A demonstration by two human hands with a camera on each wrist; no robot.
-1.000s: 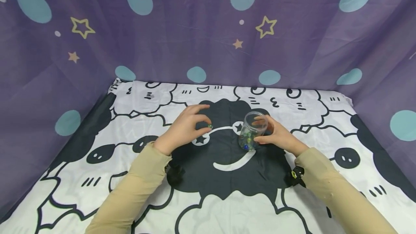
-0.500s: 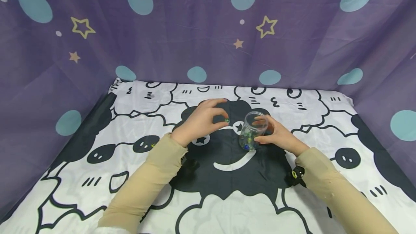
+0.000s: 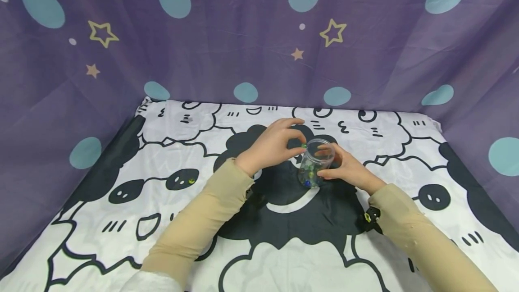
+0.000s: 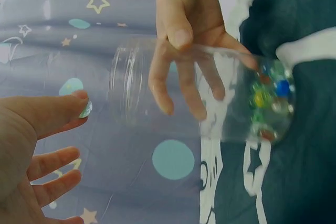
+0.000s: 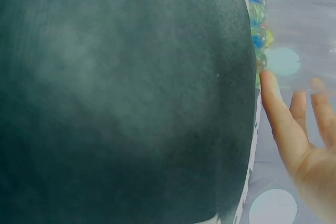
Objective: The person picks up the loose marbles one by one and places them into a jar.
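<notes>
A clear jar (image 3: 320,150) with several coloured marbles (image 4: 270,95) at its bottom stands on the dark patch of the cloth. My right hand (image 3: 350,168) grips it from the right side, thumb in front and fingers behind. Between thumb and forefinger my left hand (image 3: 273,145) pinches a green marble (image 3: 304,146), level with the jar's rim and just left of it. In the left wrist view that marble (image 4: 85,109) is partly covered by the thumb and sits apart from the jar's mouth. The right wrist view shows marbles (image 5: 258,38) beside my right fingertips.
A single yellowish marble (image 3: 191,181) lies on the cloth to the left, beyond my left sleeve. A white cloth (image 3: 284,269) with black cartoon figures covers the table. Behind it hangs a purple curtain (image 3: 243,35) with stars and dots.
My left hand has moved right with the green marble, from left of the jar up to its rim. The yellowish marble has come into view. My right hand and the jar have stayed still.
</notes>
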